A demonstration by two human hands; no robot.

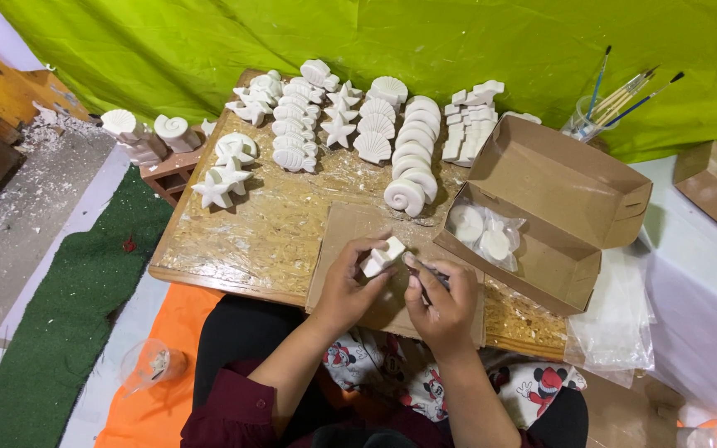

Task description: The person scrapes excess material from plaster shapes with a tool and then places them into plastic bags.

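Small white plaster block: pinched in left hand, frame centre; right hand, closed on thin tool, just beside.

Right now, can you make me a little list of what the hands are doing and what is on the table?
left hand: holds a white block
right hand: holds a thin tool against the block
under hands: cardboard sheet
board: rows of white shells and starfish
box: open, bagged white pieces inside
cup: paintbrushes

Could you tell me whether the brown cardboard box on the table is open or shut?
Open: the cardboard box has its lid flipped back, showing wrapped white pieces inside.
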